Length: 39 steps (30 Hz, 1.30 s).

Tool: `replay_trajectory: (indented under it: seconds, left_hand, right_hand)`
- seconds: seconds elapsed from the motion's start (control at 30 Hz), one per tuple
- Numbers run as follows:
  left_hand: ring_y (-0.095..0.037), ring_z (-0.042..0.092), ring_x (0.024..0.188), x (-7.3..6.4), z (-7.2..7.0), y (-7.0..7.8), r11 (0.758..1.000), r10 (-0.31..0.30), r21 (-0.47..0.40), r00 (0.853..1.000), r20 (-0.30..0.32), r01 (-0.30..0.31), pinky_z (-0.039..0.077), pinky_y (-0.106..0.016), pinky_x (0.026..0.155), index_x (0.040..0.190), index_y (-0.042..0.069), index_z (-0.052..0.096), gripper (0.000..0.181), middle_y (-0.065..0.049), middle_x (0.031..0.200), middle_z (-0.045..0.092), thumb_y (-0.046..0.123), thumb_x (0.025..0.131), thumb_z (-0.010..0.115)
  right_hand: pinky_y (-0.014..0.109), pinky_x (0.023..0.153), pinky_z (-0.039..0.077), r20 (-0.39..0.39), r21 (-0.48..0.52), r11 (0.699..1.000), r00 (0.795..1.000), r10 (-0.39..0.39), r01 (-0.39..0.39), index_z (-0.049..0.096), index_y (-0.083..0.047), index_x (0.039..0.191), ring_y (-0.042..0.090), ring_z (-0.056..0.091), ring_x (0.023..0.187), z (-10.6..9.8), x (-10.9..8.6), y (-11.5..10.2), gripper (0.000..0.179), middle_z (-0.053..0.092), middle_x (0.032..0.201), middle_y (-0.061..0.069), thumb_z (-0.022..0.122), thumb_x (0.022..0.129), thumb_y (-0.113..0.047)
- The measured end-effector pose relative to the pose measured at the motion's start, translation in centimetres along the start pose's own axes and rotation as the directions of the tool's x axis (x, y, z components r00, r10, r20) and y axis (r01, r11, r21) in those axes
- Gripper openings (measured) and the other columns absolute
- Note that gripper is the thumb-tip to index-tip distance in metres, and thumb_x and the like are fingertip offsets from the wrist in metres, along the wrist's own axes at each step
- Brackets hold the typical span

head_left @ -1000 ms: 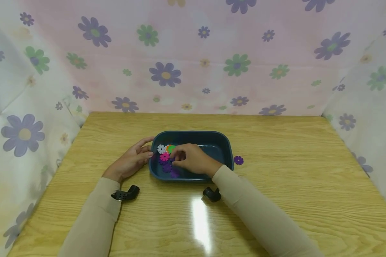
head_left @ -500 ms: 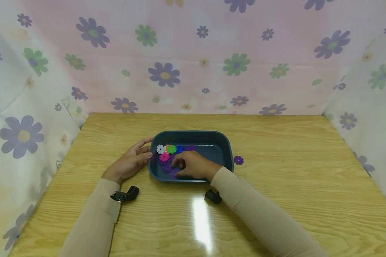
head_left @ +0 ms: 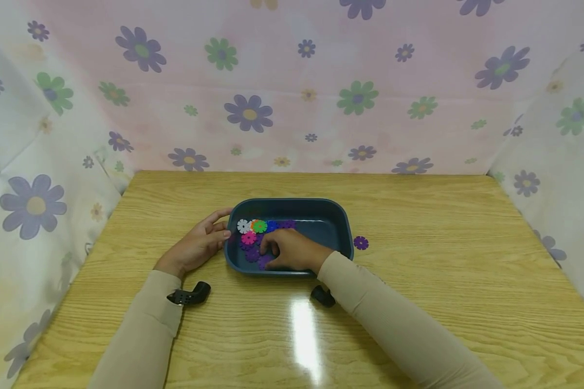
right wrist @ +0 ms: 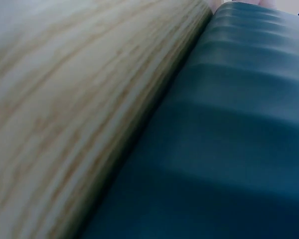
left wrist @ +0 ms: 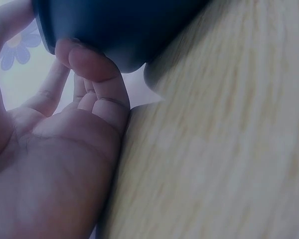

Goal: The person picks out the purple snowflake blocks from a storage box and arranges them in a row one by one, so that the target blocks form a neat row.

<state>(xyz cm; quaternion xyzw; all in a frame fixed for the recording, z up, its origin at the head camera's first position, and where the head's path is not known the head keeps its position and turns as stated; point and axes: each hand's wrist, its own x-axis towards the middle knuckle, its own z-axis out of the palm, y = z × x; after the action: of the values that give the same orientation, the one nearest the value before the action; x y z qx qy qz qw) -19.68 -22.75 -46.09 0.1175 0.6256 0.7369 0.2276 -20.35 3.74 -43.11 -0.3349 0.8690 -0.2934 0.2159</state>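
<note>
A dark blue rectangular bin [head_left: 292, 274] stands on the wooden table, with flower-shaped discs at its left end. Among them are a white disc [head_left: 243, 226], a green disc [head_left: 259, 226], a pink disc [head_left: 249, 238], a blue disc [head_left: 272, 226] and several purple discs [head_left: 252, 255]. My left hand [head_left: 199, 243] touches the bin's left end from outside, its fingertips against the wall in the left wrist view. Inside the bin, my right hand [head_left: 294, 251] has bent fingers and thumb low over a purple disc [head_left: 264, 262]. I cannot tell whether it pinches that disc.
One purple disc [head_left: 361, 242] lies on the table [head_left: 443, 243] just right of the bin. Black wrist mounts, one on the left [head_left: 192, 294] and one on the right [head_left: 323, 296], jut out near the bin's front side. A flowered cloth [head_left: 311, 97] encloses the back and sides.
Over the last second my right hand has shifted slightly towards the bin's front side, uncovering the green, blue and purple discs behind it. My left hand stays at the bin's end.
</note>
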Motion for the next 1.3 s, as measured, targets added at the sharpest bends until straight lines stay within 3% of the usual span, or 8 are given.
replay_trajectory:
  seconds: [0.4,0.87,1.1,1.3]
  left_hand:
    - [-0.010,0.062,0.103,0.0,0.0,0.1,1.000,0.014,0.002,1.000,0.005,-0.014,0.054,-0.022,0.084,0.156,0.011,0.024,0.061,-0.003,0.121,0.058,0.007,0.102,0.055]
    - [-0.010,0.062,0.102,0.0,0.2,0.2,1.000,0.003,-0.004,1.000,0.001,-0.003,0.054,-0.022,0.084,0.154,0.013,0.028,0.059,-0.003,0.121,0.058,0.006,0.102,0.054]
    - [-0.010,0.062,0.099,0.1,0.3,0.1,1.000,-0.015,0.007,1.000,-0.006,0.015,0.054,-0.022,0.082,0.155,0.014,0.028,0.061,-0.003,0.122,0.058,0.006,0.102,0.055]
    - [-0.010,0.061,0.100,0.0,0.1,0.2,1.000,-0.011,0.008,1.000,-0.006,0.011,0.054,-0.022,0.082,0.155,0.014,0.028,0.059,-0.003,0.122,0.058,0.004,0.103,0.053]
  right_hand:
    - [0.025,0.073,0.047,0.012,0.042,0.998,0.999,0.047,-0.047,0.061,-0.010,0.100,0.014,0.052,0.079,-0.4,-0.1,-0.6,0.026,0.057,0.086,0.002,0.082,0.084,-0.013]
    - [0.023,0.069,0.045,-0.034,0.086,0.996,0.999,0.005,-0.002,0.055,-0.009,0.103,0.013,0.051,0.077,-0.6,-0.6,-0.2,0.022,0.057,0.085,0.002,0.071,0.090,-0.001]
    - [0.027,0.071,0.047,-0.109,0.177,0.984,0.993,0.051,-0.031,0.058,-0.009,0.105,0.015,0.054,0.080,-1.8,-1.7,0.2,0.013,0.060,0.090,0.003,0.064,0.095,-0.003]
    - [0.028,0.071,0.049,-0.188,0.160,0.987,0.981,0.040,-0.009,0.058,-0.012,0.107,0.013,0.057,0.080,-3.1,-3.7,-0.1,0.012,0.063,0.091,0.000,0.064,0.097,-0.008]
